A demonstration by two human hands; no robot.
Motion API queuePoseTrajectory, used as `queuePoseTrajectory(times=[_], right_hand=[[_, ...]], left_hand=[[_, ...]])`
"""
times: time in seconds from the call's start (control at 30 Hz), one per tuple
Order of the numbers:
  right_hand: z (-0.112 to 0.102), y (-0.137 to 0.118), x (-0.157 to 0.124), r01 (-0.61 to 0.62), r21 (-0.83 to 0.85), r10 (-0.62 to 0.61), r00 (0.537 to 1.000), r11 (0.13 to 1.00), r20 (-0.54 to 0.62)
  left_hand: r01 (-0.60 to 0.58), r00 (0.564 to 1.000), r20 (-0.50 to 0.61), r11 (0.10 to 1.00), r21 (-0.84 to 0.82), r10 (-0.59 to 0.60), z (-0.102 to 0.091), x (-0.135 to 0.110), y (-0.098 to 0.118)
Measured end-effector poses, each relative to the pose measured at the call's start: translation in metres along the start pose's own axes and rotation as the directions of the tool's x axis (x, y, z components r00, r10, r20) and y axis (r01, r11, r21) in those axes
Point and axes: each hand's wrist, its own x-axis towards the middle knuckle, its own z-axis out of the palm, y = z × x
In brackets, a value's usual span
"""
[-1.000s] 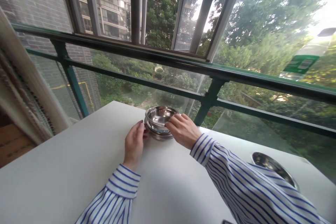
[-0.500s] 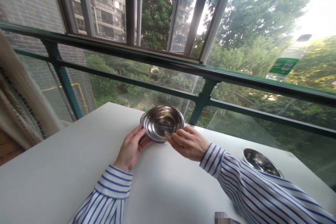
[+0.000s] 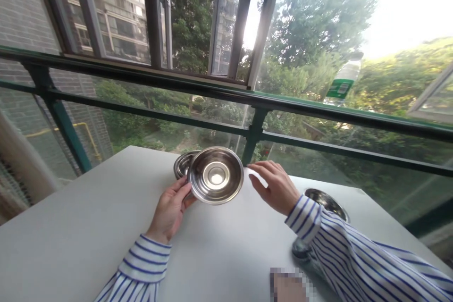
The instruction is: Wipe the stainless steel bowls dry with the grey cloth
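Clamping a tilted steel bowl [image 3: 215,175] in the left hand [image 3: 169,211], right hand [image 3: 274,187] open, just apart

Steel bowl [image 3: 215,175] in left hand [image 3: 170,210], second bowl [image 3: 182,164] just behind it, third bowl [image 3: 327,201] well right on table [image 3: 88,217]

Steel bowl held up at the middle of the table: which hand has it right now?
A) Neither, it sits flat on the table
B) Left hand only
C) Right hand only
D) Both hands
B. The left hand holds the rim of the stainless steel bowl, tilted up off the table, while the open right hand sits beside it, apparently not touching.
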Motion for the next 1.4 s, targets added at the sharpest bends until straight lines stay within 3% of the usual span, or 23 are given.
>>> queuePoseTrajectory(times=[0.1,0.3,0.47,0.73,0.97,1.13,1.4], right_hand=[[-0.002,0.010,-0.003,-0.335,0.200,0.326,0.942,0.921,0.077],[-0.001,0.025,-0.019,-0.517,0.346,0.458,0.856,0.783,0.241],[-0.006,0.035,-0.041,-0.589,0.368,0.497,0.807,0.719,0.320],[-0.007,0.053,-0.070,-0.716,0.261,0.596,0.689,0.647,0.412],[-0.006,0.058,-0.083,-0.763,0.181,0.628,0.621,0.620,0.469],[-0.003,0.059,-0.089,-0.780,0.173,0.626,0.594,0.601,0.505],[-0.004,0.057,-0.092,-0.779,0.197,0.584,0.588,0.596,0.559]], left_hand=[[0.018,0.999,0.035,1.000,0.023,-0.019,0.007,-0.007,-0.005],[0.083,0.987,0.125,0.987,0.139,-0.101,0.023,-0.018,-0.015],[0.149,0.963,0.186,0.962,0.230,-0.194,0.036,-0.020,-0.023],[0.202,0.954,0.138,0.913,0.355,-0.265,0.057,-0.015,-0.047],[0.218,0.947,0.135,0.890,0.401,-0.293,0.066,-0.012,-0.057],[0.222,0.948,0.120,0.881,0.417,-0.295,0.069,-0.011,-0.060],[0.219,0.949,0.116,0.879,0.423,-0.292,0.070,-0.005,-0.068]])
